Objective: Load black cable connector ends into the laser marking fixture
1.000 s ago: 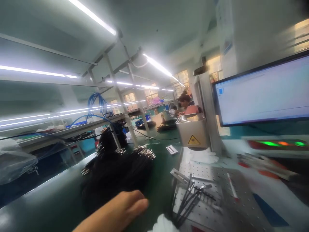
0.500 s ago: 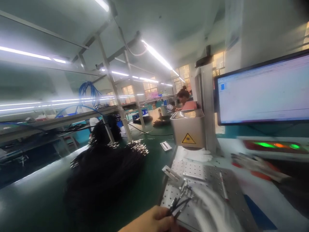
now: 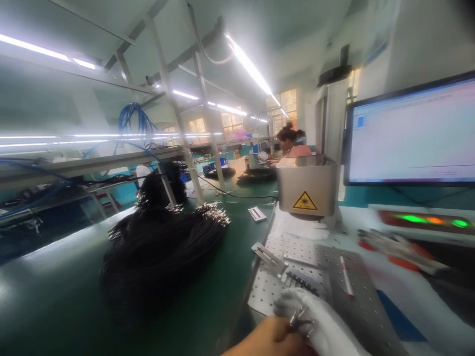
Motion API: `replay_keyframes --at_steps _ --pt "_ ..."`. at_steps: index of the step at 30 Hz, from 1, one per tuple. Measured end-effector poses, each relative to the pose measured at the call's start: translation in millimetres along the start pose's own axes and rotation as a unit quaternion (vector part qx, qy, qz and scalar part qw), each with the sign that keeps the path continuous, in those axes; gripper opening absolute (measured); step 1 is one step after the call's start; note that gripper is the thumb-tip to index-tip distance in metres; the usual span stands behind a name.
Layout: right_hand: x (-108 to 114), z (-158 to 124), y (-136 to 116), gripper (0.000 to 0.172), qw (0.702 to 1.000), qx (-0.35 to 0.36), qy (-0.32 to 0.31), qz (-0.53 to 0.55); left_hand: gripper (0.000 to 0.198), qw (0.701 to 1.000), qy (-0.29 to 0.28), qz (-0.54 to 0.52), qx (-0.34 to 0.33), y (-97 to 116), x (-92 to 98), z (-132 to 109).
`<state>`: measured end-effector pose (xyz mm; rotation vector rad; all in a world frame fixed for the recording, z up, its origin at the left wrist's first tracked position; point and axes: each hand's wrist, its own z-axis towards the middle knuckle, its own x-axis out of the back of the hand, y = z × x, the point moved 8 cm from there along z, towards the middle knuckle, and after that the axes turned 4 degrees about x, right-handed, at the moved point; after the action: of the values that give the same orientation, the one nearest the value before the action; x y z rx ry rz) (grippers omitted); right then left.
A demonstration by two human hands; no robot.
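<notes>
My bare left hand [image 3: 272, 340] is at the bottom edge, its fingers pinched on the metal tips of thin black cables [image 3: 299, 319]. My right hand [image 3: 321, 329], in a white glove, curls against the same cable ends from the right. Both hands hover over the near edge of a perforated metal plate [image 3: 336, 289]. On the plate, a small fixture [image 3: 301, 281] holds a row of dark connectors, and a red-and-white pen [image 3: 346, 269] lies beside it. A large pile of black cables with metal ends [image 3: 163, 252] rests on the green bench to the left.
A laser marker head with a yellow warning sign [image 3: 306, 187] hangs over the plate's far end. A monitor [image 3: 411, 133] and a control box with green lights [image 3: 426, 220] stand on the right. A co-worker [image 3: 291, 143] sits further down the line. Shelving with blue cables [image 3: 131, 118] runs along the left.
My left hand moved right from the cable pile to the plate and picked up a few cables. My gloved right hand came in and met it. The view tilted left.
</notes>
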<state>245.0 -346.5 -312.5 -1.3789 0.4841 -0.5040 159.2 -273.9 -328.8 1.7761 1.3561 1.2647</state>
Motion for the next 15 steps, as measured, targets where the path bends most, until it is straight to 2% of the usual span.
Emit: replay_keyframes --at_steps 2,3,7,12,15 --pt "2 -2 2 0.024 1.0 -0.003 0.0 0.0 0.046 0.999 0.042 0.003 0.025 4 6.8 -3" --pt "2 -2 5 0.023 1.0 -0.008 -0.001 0.002 0.048 0.999 0.037 -0.003 0.038 6 7.2 -4" --pt "0 -3 16 0.028 0.999 -0.038 -0.016 0.013 0.06 0.994 -0.052 -0.041 0.088 6 -0.7 -11" --pt "-7 4 35 0.032 0.995 -0.076 -0.047 0.042 0.056 0.997 -0.071 -0.01 -0.009 17 -10.6 -2" --pt "-16 10 48 0.04 0.991 -0.09 -0.069 0.069 0.057 0.995 -0.074 -0.073 0.004 11 -22.1 8"
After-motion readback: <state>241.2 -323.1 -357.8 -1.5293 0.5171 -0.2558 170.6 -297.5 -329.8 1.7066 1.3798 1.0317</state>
